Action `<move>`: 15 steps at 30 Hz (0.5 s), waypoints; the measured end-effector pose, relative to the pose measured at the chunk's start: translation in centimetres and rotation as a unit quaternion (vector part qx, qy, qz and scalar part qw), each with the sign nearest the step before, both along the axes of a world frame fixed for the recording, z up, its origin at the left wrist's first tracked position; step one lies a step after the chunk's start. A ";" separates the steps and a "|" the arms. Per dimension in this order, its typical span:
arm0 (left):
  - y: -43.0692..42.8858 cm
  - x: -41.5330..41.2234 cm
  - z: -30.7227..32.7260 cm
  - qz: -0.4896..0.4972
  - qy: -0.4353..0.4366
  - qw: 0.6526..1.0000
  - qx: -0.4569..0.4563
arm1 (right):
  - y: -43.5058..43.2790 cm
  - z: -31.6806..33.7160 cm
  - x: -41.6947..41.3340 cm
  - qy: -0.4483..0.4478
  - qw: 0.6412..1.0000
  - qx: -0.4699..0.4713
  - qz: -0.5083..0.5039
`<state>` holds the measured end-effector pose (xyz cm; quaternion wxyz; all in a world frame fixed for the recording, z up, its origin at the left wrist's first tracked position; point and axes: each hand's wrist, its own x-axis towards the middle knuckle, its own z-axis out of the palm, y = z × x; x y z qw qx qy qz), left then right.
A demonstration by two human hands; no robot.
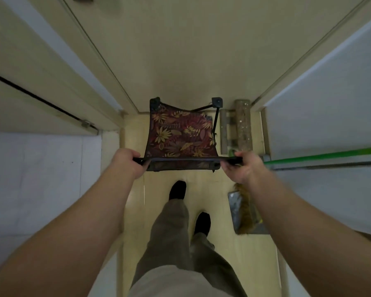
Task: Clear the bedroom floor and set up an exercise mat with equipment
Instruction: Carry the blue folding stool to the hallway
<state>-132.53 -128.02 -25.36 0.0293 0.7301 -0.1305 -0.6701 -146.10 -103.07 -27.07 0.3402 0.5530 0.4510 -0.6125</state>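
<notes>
Narrow hallway — one folding chair [180,133], perhaps, between two hands [129,162].

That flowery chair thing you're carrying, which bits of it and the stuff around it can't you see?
Head view only:
- Folding chair: its underside and lower legs are hidden by its own floral fabric.
- Bar ends: covered by the left hand and right hand.
- Green pole: cut off by the right edge.
- Broom: partly hidden behind the right forearm.
- Door: its top is cut off by the upper edge.
</notes>
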 end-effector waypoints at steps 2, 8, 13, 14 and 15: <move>0.2 -0.5 -2.6 -0.023 -0.007 1.000 0.015 | 0.4 -2.8 -0.6 -0.007 1.000 0.003 -0.011; 0.6 -1.0 -9.6 -0.065 -0.001 0.998 0.019 | 1.3 -9.7 -1.3 -0.033 0.999 0.008 -0.022; 1.1 -0.6 -14.2 -0.072 -0.001 0.997 0.011 | 1.6 -13.3 -1.1 -0.040 0.999 -0.019 -0.032; 1.2 -0.4 -14.9 -0.075 -0.002 0.997 0.009 | 1.7 -13.9 -0.9 -0.039 0.999 -0.019 -0.031; 1.3 -0.2 -15.3 -0.079 -0.001 0.997 0.007 | 1.9 -14.2 -0.9 -0.034 0.999 -0.020 -0.026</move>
